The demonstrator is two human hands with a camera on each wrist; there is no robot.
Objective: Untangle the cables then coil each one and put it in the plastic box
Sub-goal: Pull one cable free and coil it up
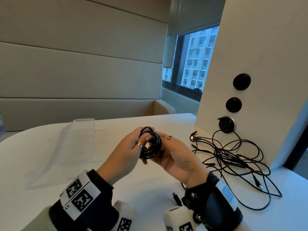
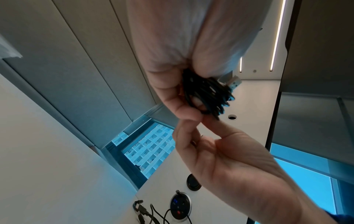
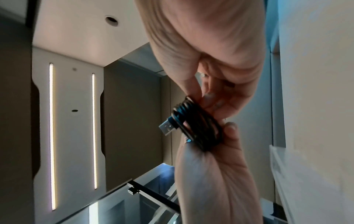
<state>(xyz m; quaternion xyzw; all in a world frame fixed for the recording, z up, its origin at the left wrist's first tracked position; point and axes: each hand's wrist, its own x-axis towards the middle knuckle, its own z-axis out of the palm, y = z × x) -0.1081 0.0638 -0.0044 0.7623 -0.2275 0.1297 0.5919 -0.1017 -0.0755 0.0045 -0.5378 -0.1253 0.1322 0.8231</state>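
A black cable wound into a small coil (image 1: pixel 150 144) is held above the white table (image 1: pixel 150 185) between both hands. My left hand (image 1: pixel 130 147) grips its left side, thumb through the loop. My right hand (image 1: pixel 173 147) pinches its right side from behind. In the left wrist view the coil (image 2: pixel 206 94) sits under my left hand (image 2: pixel 172 75), with a USB plug (image 2: pixel 234 83) sticking out. In the right wrist view my right hand's fingertips (image 3: pixel 210 98) curl onto the coil (image 3: pixel 199 127). The clear plastic box (image 1: pixel 84 120) stands to the left. A tangle of black cables (image 1: pixel 233 157) lies to the right.
A white upright panel (image 1: pixel 260 64) with round sockets (image 1: pixel 241 81) stands at the right; one cable is plugged into its lowest socket (image 1: pixel 226 125). A loose USB plug (image 1: pixel 175 197) lies by my right wrist. A padded bench back runs behind the table.
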